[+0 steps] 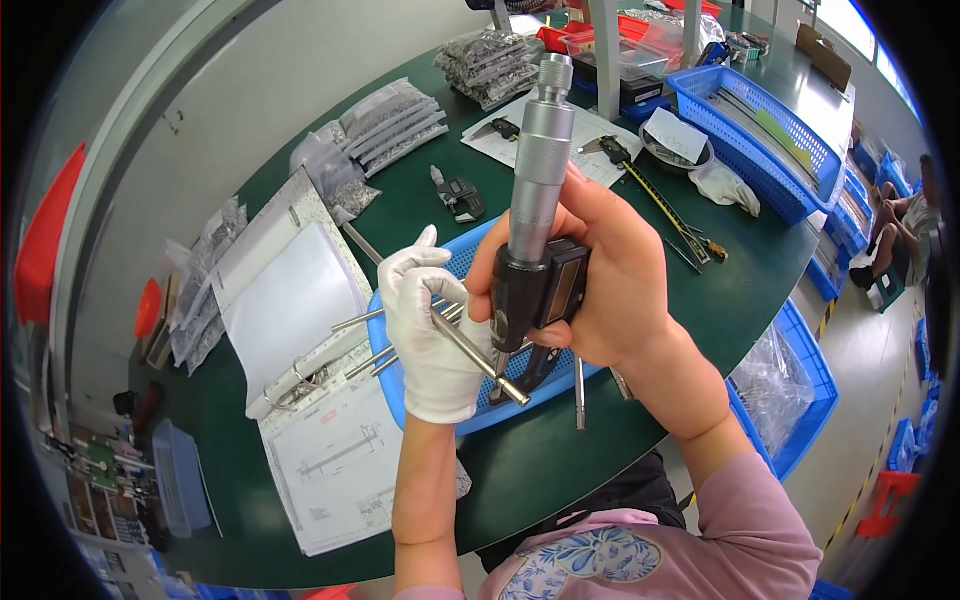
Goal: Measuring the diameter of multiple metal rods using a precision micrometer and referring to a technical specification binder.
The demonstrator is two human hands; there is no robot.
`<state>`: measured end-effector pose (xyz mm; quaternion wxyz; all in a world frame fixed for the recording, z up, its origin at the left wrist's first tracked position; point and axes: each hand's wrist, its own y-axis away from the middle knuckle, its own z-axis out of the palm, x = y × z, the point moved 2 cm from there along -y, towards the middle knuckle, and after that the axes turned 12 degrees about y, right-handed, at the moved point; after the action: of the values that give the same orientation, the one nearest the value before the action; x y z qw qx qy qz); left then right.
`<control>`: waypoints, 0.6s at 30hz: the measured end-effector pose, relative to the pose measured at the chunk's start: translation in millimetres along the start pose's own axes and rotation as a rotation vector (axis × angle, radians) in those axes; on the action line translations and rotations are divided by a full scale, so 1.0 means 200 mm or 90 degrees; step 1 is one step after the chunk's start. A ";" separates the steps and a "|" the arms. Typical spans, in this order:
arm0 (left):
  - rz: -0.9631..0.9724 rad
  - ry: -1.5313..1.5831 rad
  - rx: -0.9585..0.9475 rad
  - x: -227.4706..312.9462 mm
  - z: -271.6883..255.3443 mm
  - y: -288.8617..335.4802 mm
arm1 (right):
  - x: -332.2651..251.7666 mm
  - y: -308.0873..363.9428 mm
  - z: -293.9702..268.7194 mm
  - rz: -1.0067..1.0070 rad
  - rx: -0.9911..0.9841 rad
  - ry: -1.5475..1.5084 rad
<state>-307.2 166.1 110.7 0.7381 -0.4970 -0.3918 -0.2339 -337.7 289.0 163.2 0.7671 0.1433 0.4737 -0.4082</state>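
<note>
My left hand (432, 340), in a white glove, is closed around a slim metal rod (470, 350) that slants down to the right. Bare, my right hand (620, 270) grips a digital micrometer (540, 190), its silver thimble pointing up and its dark frame curving down beside the rod. The rod's lower end lies by the micrometer's jaws; whether they touch it I cannot tell. Beneath both hands stands a blue basket (400, 395) with several more metal rods (372, 362) sticking out over its rim.
An open ring binder (290, 290) with a drawing sheet (340, 470) lies left. Behind are bagged parts (395, 125), a second micrometer (458, 195), and a caliper (640, 175). A long blue basket (760, 130) stands back right; a blue crate (790, 400) sits below the table edge. Someone sits far right.
</note>
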 end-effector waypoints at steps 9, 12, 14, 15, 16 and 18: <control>-0.027 0.017 -0.004 -0.02 -0.01 0.01 | 0.00 0.01 -0.01 -0.030 -0.029 0.076; -0.061 0.010 -0.018 -0.04 -0.01 0.02 | -0.01 0.02 -0.01 -0.029 -0.021 0.221; 0.019 -0.119 -0.043 -0.03 -0.01 0.01 | -0.01 0.02 -0.02 -0.022 -0.029 0.215; 0.019 -0.100 -0.029 -0.04 -0.01 0.01 | 0.00 0.02 -0.02 -0.019 -0.023 0.219; 0.019 -0.096 -0.040 -0.04 -0.01 0.01 | 0.00 0.02 -0.02 -0.025 -0.013 0.220; 0.041 -0.120 -0.032 -0.04 -0.01 0.01 | 0.01 0.01 -0.02 -0.009 -0.041 0.117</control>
<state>-308.8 164.6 102.9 0.6923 -0.5476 -0.4374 -0.1719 -339.0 291.5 158.6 0.7216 0.1523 0.5562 -0.3831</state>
